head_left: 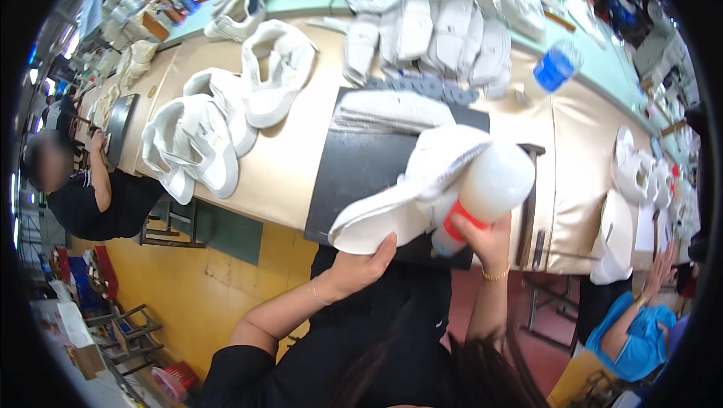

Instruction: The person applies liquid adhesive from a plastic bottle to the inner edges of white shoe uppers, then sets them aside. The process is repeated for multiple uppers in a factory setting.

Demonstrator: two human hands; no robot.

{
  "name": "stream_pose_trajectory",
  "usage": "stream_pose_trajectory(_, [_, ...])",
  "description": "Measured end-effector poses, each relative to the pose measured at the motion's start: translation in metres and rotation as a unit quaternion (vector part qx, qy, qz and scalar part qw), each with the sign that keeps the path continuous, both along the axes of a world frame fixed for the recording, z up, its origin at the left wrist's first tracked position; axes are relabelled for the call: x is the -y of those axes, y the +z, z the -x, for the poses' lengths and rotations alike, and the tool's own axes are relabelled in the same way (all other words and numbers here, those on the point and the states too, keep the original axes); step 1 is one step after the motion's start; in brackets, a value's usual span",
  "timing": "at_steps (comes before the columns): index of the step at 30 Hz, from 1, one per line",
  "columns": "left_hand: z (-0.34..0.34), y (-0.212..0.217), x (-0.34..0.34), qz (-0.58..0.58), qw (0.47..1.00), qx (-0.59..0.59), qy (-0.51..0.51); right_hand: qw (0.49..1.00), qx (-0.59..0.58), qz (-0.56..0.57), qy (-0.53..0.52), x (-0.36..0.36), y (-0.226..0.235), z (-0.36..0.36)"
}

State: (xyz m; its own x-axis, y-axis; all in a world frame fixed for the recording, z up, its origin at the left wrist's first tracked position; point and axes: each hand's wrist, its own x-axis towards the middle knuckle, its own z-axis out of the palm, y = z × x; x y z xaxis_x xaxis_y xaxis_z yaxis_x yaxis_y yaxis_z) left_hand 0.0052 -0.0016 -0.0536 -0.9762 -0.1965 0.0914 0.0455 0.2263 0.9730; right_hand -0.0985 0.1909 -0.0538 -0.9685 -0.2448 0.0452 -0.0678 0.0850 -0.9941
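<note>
My left hand [361, 263] grips the near end of a white shoe upper [410, 189], which lies tilted over the black mat [354, 174] on the bench. My right hand [486, 242] holds a white plastic bottle [489, 189] with a red band near its neck, pressed against the shoe upper's side. The bottle's tip is hidden behind the shoe. A thin bracelet sits on each wrist.
Several white shoe uppers [226, 122] lie at the left of the beige bench [286, 174], and stacked white pieces [437, 39] at the back. A blue-capped bottle [556, 69] stands at right. One person sits at left [90, 197], another in blue at lower right [640, 325].
</note>
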Motion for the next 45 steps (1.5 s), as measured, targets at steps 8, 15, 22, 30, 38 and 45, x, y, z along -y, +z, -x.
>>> stream_pose_trajectory(8, [0.005, -0.004, 0.005, -0.029, 0.999, -0.019, -0.013, 0.957, 0.045, 0.270, -0.096, -0.044, -0.015, 0.009])
stream_pose_trajectory(15, [0.002, -0.008, 0.006, -0.028, 0.999, 0.004, -0.028, 0.927, 0.026, 0.318, -0.198, -0.050, -0.002, 0.022])
stream_pose_trajectory(22, [0.004, -0.005, 0.006, -0.027, 0.998, 0.042, -0.040, 0.910, 0.021, 0.358, -0.207, -0.057, -0.007, 0.034])
stream_pose_trajectory(30, [0.010, -0.010, 0.003, -0.029, 0.999, -0.028, -0.024, 0.894, 0.037, 0.368, -0.254, -0.048, -0.003, 0.041])
stream_pose_trajectory(38, [0.011, 0.002, 0.005, -0.041, 0.998, 0.005, -0.041, 0.879, 0.040, 0.406, -0.245, -0.055, -0.011, 0.046])
stream_pose_trajectory(45, [0.005, -0.002, 0.002, -0.016, 0.998, 0.062, 0.025, 0.801, 0.074, 0.582, -0.116, -0.089, -0.020, 0.074])
